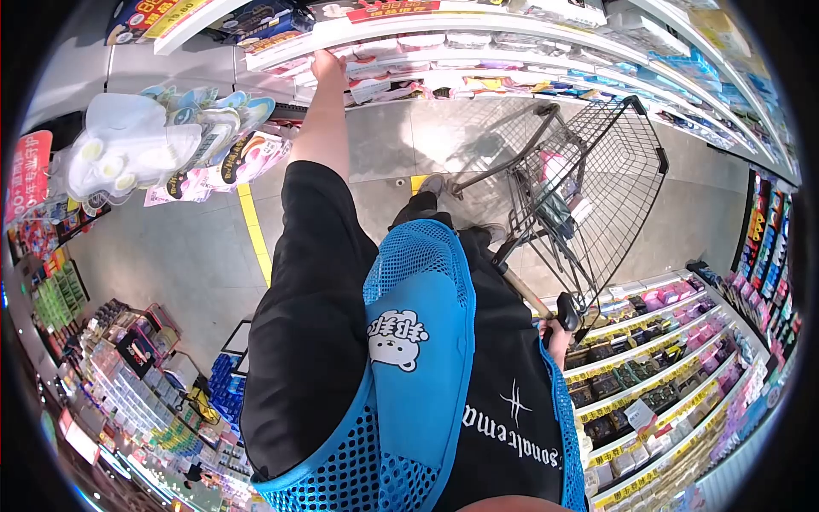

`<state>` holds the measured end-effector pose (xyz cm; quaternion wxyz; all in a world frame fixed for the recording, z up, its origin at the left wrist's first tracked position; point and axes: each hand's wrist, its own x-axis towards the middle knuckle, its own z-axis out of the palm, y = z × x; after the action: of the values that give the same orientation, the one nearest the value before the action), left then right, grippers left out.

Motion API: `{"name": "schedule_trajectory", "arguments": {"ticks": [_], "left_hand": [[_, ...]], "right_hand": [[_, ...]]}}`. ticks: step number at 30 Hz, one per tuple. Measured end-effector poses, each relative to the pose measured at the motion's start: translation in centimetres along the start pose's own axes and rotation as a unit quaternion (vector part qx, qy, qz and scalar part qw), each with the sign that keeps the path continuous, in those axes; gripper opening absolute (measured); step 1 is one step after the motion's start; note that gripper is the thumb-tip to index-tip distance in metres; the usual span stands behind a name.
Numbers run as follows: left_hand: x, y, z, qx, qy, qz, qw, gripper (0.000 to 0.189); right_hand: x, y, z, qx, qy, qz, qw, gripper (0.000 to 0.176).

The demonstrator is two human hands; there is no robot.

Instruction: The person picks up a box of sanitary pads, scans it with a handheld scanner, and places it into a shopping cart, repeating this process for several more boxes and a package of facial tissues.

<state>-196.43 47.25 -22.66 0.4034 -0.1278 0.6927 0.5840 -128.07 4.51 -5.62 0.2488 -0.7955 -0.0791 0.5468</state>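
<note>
My left hand [328,66] reaches out to the edge of a white shelf [409,37] at the top, next to packs with pink and white wrapping [368,89]. Its fingers are small in view and partly hidden, so what they hold cannot be made out. Down at the right, my right hand [559,340] is wrapped round the handle [527,293] of a wire shopping cart [627,192]. Inside the cart lie a few packaged items [556,209], one pink and one dark green.
Clear hanging packs [128,149] stick out at the left, close to my left arm. Shelves of small boxes [648,375] stand at the lower right. My shoes [432,184] are on grey floor tiles with yellow tape [253,230]. Stacked goods [141,397] fill the lower left.
</note>
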Motion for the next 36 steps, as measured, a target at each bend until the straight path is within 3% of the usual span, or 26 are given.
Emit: {"name": "schedule_trajectory", "arguments": {"ticks": [3, 8, 12, 18, 21, 24, 30, 32, 36], "left_hand": [[3.8, -0.1, 0.3, 0.007, -0.041, 0.012, 0.999, 0.041], [-0.3, 0.1, -0.7, -0.027, -0.037, -0.006, 0.999, 0.045], [0.7, -1.8, -2.1, -0.114, -0.167, 0.039, 0.979, 0.044], [-0.7, -0.8, -2.4, -0.161, -0.194, 0.007, 0.968, 0.051], [-5.0, 1.1, -1.7, -0.136, -0.137, -0.004, 0.981, 0.053], [-2.0, 0.2, -1.8, -0.113, -0.118, -0.034, 0.986, 0.057], [0.6, -2.9, -2.7, -0.2, -0.171, 0.029, 0.964, 0.05], [2.3, -4.1, -3.2, -0.22, -0.174, 0.013, 0.96, 0.05], [-0.4, -5.4, -3.8, -0.224, -0.179, -0.004, 0.958, 0.054]], "right_hand": [[-0.6, -0.6, 0.7, -0.008, 0.015, -0.012, 1.0, 0.008], [-0.9, -1.1, 1.3, 0.006, 0.009, -0.013, 1.0, 0.007], [-0.6, -0.9, 0.9, 0.005, 0.007, -0.005, 1.0, 0.007], [-0.8, -1.1, 1.1, -0.016, 0.007, -0.012, 1.0, 0.011], [-0.6, -0.8, 1.0, -0.012, 0.004, -0.024, 1.0, 0.013], [-0.9, -0.9, 1.0, -0.014, 0.008, -0.029, 0.999, 0.013], [0.2, 0.3, 0.1, -0.008, 0.001, -0.027, 1.0, 0.012], [0.6, 0.5, -0.2, -0.006, -0.001, -0.028, 1.0, 0.011], [0.7, 0.8, -0.5, -0.013, -0.003, -0.033, 0.999, 0.009]]}}
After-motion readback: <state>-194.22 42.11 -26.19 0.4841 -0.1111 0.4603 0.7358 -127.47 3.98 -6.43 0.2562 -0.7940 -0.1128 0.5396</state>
